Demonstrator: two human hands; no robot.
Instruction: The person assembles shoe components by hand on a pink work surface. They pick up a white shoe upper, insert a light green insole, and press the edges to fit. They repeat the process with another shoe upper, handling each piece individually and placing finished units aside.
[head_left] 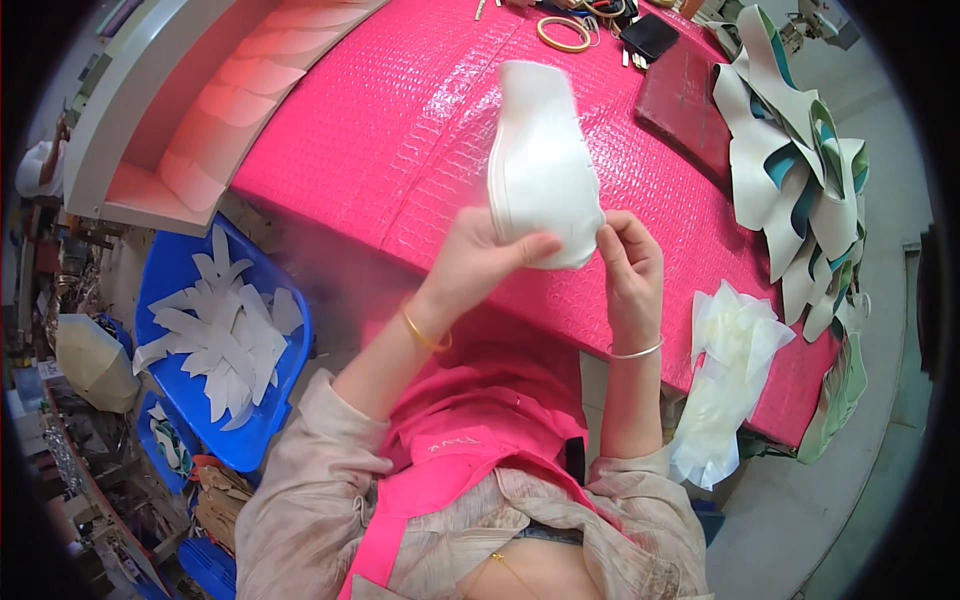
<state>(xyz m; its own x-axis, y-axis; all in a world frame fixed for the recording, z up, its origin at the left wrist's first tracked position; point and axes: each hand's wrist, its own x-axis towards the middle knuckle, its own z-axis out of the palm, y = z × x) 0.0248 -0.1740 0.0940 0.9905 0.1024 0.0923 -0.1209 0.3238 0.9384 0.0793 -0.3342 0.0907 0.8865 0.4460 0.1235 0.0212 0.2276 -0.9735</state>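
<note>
My left hand [484, 252] is closed round the lower end of a stack of white, shaped flat pieces [545, 150], thumb lying across the top one. The stack tapers to a narrower far end and is held over the pink-covered table [380, 140]. At its lower right corner, my right hand [630, 262] pinches the edge between thumb and fingertips. Whether those fingers have one piece or several cannot be made out.
Left, a red-lit, white-framed machine [120, 150] carries overlapping pieces; a blue bin [165, 285] below holds white strips. Right are a dark red slab [675, 105], draped white-and-green pieces [800, 170] and translucent sheets [735, 370]. A tape roll [563, 34] and black phone [650, 37] lie at the back.
</note>
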